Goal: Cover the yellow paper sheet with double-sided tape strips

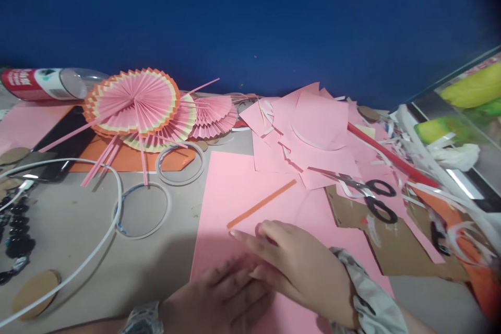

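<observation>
A narrow orange paper strip (262, 203) lies at a slant on a large pink sheet (230, 177), its lower end just beside the outstretched index finger of a worker's right hand (297, 266); whether fingertip and strip touch cannot be told. The right hand, ringed at the wrist by a pale fabric scrunchie (366, 295), grips nothing visible, its index finger apart from the others. Below and partly beneath it, the left hand (235, 297), a watch (145, 318) at its wrist, spreads over the same sheet, palm down, fingers extended and slightly apart.

To the right, black-handled scissors (367, 191) rest with their handles over a piece of brown cardboard (352, 214), the blades pointing toward loose pink papers (321, 120) heaped beyond the sheet. A red rod (391, 154) slants down from the heap amid white scraps.

To the left, two tape-like rings (168, 209) lie near a pleated pink paper fan (135, 99) edged in yellow and orange. A white cable (118, 182) loops across the grey table (86, 214), past black beads (19, 224) and a cardboard disc (37, 295). A labelled plastic bottle (47, 83) lies on its side at far left, before a blue wall (250, 21).
</observation>
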Demonstrator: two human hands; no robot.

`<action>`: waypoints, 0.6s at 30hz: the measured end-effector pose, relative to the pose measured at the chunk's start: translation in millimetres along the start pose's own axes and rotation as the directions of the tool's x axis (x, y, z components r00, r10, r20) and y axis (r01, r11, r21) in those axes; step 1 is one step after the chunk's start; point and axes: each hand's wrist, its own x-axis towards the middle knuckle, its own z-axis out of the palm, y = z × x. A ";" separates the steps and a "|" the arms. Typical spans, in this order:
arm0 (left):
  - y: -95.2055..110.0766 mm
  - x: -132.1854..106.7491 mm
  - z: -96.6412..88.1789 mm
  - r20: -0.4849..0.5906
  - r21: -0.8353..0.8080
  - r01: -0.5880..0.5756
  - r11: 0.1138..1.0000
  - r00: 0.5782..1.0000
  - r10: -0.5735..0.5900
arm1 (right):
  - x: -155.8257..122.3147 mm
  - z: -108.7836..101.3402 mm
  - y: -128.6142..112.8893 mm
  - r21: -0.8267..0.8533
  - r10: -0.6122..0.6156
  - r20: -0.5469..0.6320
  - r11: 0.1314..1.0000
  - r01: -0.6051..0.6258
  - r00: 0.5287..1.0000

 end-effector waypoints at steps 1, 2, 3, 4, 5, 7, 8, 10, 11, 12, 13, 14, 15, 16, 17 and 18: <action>-1.1 -0.1 -0.3 -0.006 0.021 0.010 1.000 1.000 -0.009 | -0.3 0.9 0.6 -0.044 0.009 -0.012 0.999 -0.010 1.000; -1.9 -0.4 0.1 -0.021 0.038 0.024 0.999 0.999 -0.024 | -0.2 1.7 0.4 -0.085 0.012 -0.025 0.996 -0.014 1.000; -2.2 -0.9 1.1 -0.030 0.048 0.039 0.998 0.999 -0.038 | 0.1 2.4 -0.3 -0.117 0.013 -0.034 0.993 -0.017 0.999; -2.3 -1.5 2.5 -0.040 0.055 0.049 0.997 0.998 -0.047 | 0.7 2.6 -1.4 -0.141 0.026 -0.047 0.989 -0.032 0.999; -2.3 -1.9 3.9 -0.047 0.062 0.053 0.997 0.998 -0.050 | 1.3 2.2 -2.6 -0.160 0.056 -0.066 0.985 -0.066 0.996; -2.3 -2.2 6.0 -0.036 0.085 0.053 0.995 0.998 -0.050 | 2.0 -0.3 -4.6 -0.196 0.153 -0.111 0.965 -0.173 0.982; -2.6 -1.9 6.5 -0.030 0.101 0.045 0.994 0.999 -0.043 | 1.8 -2.2 -5.2 -0.217 0.206 -0.131 0.949 -0.231 0.970; -3.8 -1.1 6.5 -0.021 0.142 0.029 0.989 0.999 -0.027 | -0.2 -6.4 -5.4 -0.257 0.311 -0.163 0.903 -0.345 0.936; -4.8 -0.6 6.3 -0.017 0.161 0.022 0.987 1.000 -0.019 | -1.9 -8.2 -5.0 -0.270 0.356 -0.173 0.880 -0.392 0.918; -5.8 -0.3 6.2 -0.016 0.178 0.016 0.984 1.000 -0.013 | -3.9 -9.8 -4.4 -0.275 0.392 -0.180 0.861 -0.428 0.902; -6.9 -0.1 6.2 -0.018 0.194 0.009 0.981 1.000 -0.006 | -5.9 -11.2 -3.5 -0.274 0.421 -0.186 0.845 -0.459 0.888; -7.9 -0.1 6.4 -0.020 0.210 0.002 0.978 1.000 0.002 | -7.9 -12.4 -2.4 -0.270 0.445 -0.196 0.832 -0.484 0.874; -8.8 -0.1 6.8 -0.021 0.229 -0.002 0.974 1.000 0.007 | -9.6 -13.5 -1.1 -0.270 0.464 -0.207 0.819 -0.506 0.861; -9.5 -0.2 7.2 -0.033 0.251 -0.007 0.968 0.999 0.015 | -11.0 -14.5 0.3 -0.279 0.480 -0.218 0.804 -0.526 0.850; -10.2 -0.1 7.7 -0.046 0.276 -0.010 0.961 0.999 0.024 | -12.1 -15.4 1.7 -0.299 0.500 -0.235 0.778 -0.552 0.833; -10.7 0.1 8.0 -0.055 0.306 -0.009 0.952 0.998 0.028 | -12.9 -16.2 3.2 -0.327 0.526 -0.257 0.742 -0.586 0.810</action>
